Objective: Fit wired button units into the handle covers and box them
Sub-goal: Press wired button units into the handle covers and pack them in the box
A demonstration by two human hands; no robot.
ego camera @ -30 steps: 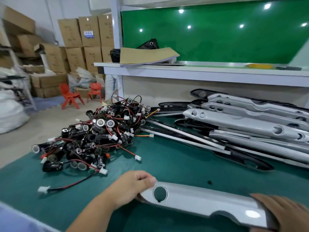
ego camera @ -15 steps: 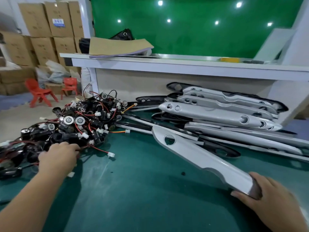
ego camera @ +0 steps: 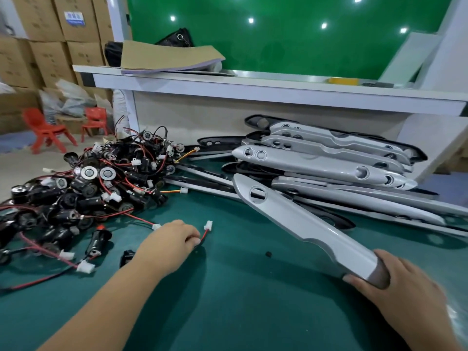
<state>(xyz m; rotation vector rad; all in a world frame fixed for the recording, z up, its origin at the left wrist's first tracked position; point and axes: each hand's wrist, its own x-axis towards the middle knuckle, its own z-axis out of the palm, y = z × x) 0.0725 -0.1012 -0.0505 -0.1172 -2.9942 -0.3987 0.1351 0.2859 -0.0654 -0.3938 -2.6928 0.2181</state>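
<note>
As my left hand (ego camera: 172, 245) pinches a button unit's red wire (ego camera: 204, 235) just over the green mat (ego camera: 253, 305), my right hand (ego camera: 397, 290) curls round the near end of a silver handle cover (ego camera: 304, 224), raised slantwise toward the stacked covers (ego camera: 316, 163); the button pile (ego camera: 88, 188) sits left.

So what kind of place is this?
Likely a small factory assembly bench: a pile of wired button units and stacked handle covers on a green mat, with cardboard cartons behind.
</note>
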